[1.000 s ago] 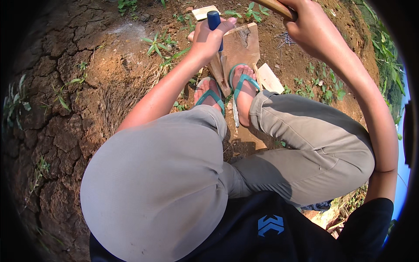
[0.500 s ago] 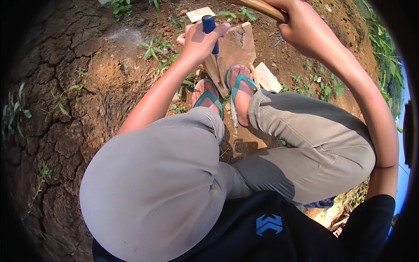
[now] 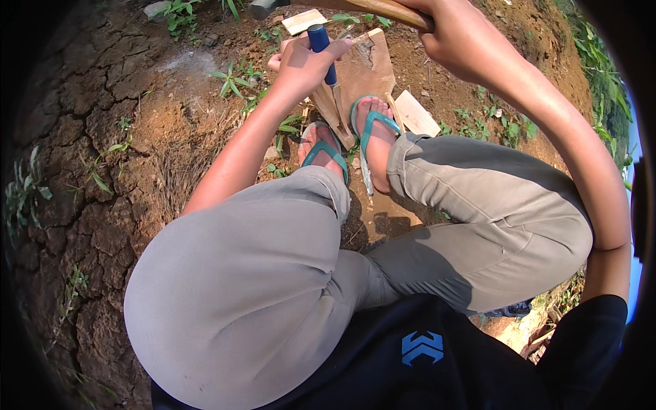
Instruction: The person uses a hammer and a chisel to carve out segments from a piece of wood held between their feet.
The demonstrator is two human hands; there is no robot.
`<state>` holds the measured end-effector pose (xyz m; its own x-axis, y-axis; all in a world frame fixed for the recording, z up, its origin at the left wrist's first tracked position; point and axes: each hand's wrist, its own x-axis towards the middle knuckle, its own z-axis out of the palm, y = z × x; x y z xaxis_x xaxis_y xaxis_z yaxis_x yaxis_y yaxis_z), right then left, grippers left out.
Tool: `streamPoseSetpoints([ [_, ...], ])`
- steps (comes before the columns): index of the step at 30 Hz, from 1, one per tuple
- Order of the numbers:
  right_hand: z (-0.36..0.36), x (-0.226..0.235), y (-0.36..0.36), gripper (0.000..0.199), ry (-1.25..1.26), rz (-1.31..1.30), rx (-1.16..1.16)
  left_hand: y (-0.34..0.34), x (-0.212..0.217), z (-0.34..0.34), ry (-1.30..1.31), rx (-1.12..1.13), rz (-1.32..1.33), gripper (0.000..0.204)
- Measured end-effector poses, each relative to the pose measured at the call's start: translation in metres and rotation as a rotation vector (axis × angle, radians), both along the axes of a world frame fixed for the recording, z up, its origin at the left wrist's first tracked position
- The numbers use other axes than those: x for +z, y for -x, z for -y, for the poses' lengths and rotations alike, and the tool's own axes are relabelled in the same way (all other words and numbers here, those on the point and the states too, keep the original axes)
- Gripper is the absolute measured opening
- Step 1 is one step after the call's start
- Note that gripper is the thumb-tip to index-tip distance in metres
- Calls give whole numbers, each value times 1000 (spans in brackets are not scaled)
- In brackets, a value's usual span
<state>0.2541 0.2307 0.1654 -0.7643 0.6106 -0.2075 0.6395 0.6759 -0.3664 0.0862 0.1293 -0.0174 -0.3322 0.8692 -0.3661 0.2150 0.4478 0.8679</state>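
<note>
My left hand (image 3: 298,68) is closed around the blue handle of a chisel (image 3: 318,39), which stands nearly upright over the split edge of a wooden board (image 3: 365,72). The chisel's blade is mostly hidden. My right hand (image 3: 459,35) grips the wooden handle of a hammer (image 3: 389,11), raised at the top of the view. The grey hammer head shows at the upper edge, up and left of the chisel. A narrow split piece of wood (image 3: 331,113) leans beside the board. My sandalled right foot (image 3: 376,130) is against the board's near end.
A pale wood offcut (image 3: 305,22) lies beyond my left hand, another pale piece (image 3: 415,115) right of my foot. My left foot (image 3: 320,147) rests near the split piece. Cracked dry soil (image 3: 89,171) spreads at left, with small green weeds (image 3: 509,126) around.
The hammer has shifted left, so its head now shows at the top edge. The chisel and my left hand appear slightly further left, still over the board.
</note>
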Motion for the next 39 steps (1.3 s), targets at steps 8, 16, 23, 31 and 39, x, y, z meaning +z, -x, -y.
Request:
streamPoseSetpoints([
  [8,-1,-5,-6,50,43,41,-29,3,1,-2,-81,-65,6,49],
  [16,13,14,4,49,158,247,-117,0,-9,2,-108,-49,65,46],
  [23,-8,-34,-23,66,-92,-111,69,-4,-4,-1,-65,-22,15,46],
  [31,-4,-42,-32,64,-66,-59,-18,-10,-9,4,10,-11,5,44],
  [39,11,18,-6,41,143,293,-41,-4,-23,0,-66,-24,27,43],
])
